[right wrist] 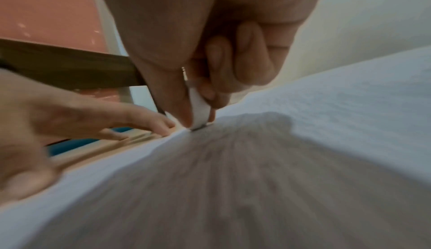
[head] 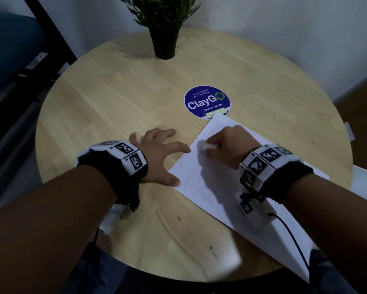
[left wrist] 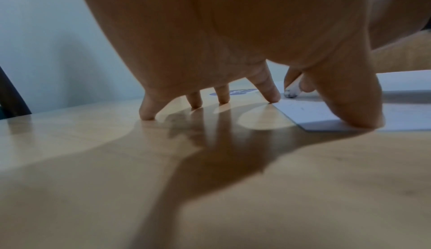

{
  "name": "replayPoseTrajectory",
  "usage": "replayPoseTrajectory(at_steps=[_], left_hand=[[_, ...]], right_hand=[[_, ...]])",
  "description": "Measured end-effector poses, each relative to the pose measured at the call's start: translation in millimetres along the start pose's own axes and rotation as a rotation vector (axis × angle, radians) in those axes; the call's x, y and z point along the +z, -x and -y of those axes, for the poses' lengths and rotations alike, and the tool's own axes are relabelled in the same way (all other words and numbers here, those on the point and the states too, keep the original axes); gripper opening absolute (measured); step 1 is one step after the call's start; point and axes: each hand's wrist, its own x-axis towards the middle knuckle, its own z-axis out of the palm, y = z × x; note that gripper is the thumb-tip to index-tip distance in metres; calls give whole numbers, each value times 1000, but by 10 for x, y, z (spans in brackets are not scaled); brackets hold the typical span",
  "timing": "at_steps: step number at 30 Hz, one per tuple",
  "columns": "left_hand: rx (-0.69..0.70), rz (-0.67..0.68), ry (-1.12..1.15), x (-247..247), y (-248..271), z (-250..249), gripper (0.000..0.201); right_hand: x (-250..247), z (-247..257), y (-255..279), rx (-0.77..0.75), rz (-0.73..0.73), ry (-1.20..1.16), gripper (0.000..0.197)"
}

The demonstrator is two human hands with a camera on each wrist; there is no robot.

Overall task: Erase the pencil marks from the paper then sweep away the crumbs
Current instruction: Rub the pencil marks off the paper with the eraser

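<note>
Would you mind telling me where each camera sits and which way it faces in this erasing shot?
Head: worn on the head, looking down at the round table; both forearms, left hand, right hand show.
Left wrist: low over the table, looking along the left hand's spread fingers to the paper.
Right wrist: just above the paper, looking along the right hand's fingers, which pinch the eraser.
All three views share the eraser and the paper.
</note>
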Motion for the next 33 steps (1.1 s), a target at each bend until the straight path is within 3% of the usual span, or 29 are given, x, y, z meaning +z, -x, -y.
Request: replayPoseTrajectory(at_steps=[4, 8, 11, 16, 19, 23, 26, 30, 33], left_hand=[[7, -10, -5, 14, -11, 12, 84], [7, -7, -4, 17, -10, 19, 84], [7, -16, 3, 20, -15, 16, 85], [7, -22, 5, 9, -13, 9, 85], [13, -26, -21, 12, -16, 15, 88], [7, -23, -18, 13, -10, 16, 88], [16, -21, -18, 13, -4, 23, 88], [11, -20, -10, 12, -4, 15, 88], [15, -30, -22, 19, -13, 23, 90]], right_hand=[[91, 170, 70, -98, 87, 66, 22], [61, 30, -52, 20, -70, 34, 24], [124, 236, 56, -85, 83, 49, 26], [121, 239, 31, -30, -31, 72, 31], [180, 352, 59, -138, 83, 85, 24], [133, 300, 4, -44, -1, 27, 29], [188, 328, 16, -78, 46, 72, 27], [140, 269, -3, -46, -8, 30, 28], [174, 372, 29, -149, 99, 52, 25]])
